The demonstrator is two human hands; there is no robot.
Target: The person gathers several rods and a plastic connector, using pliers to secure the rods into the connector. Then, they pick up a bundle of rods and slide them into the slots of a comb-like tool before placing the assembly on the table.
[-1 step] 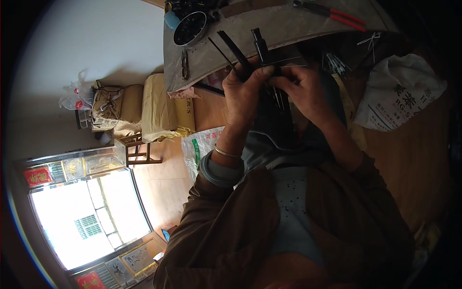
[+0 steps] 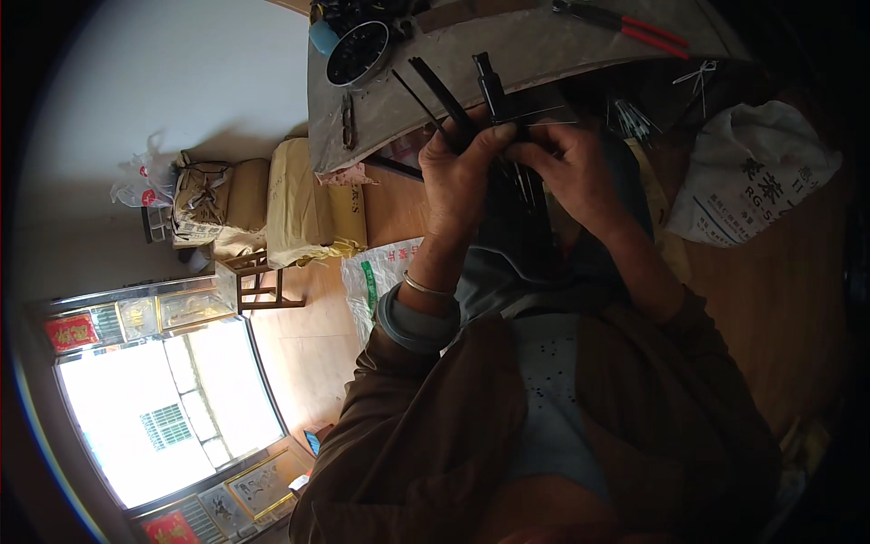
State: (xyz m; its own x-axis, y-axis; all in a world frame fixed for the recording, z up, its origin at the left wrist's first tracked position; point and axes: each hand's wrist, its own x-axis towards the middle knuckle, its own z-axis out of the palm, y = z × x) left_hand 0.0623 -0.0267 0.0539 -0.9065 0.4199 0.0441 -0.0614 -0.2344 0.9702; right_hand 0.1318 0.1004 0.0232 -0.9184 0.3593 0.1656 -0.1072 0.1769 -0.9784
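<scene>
My left hand (image 2: 456,181) is closed around a bundle of black rods (image 2: 441,93) that looks like part of an umbrella frame. The rods jut out past its fingers toward the table. A thicker black shaft (image 2: 490,88) with a narrower end stands beside them, just beyond my left thumb. My right hand (image 2: 580,172) pinches at the same bundle, its thumb and fingertips close to my left thumb; the exact spot it grips is hidden. A thin metal rod (image 2: 544,113) sticks out sideways above my right fingers. Several thin ribs hang below, between the hands, over my dark trousers.
On the grey table (image 2: 435,59) are a bowl of small black parts (image 2: 359,54), small pliers (image 2: 348,122) and red-handled pliers (image 2: 643,32). Metal ribs (image 2: 634,122) and a white sack (image 2: 757,172) lie to the right. Wrapped packages (image 2: 299,204) and a wooden stool (image 2: 263,286) stand left.
</scene>
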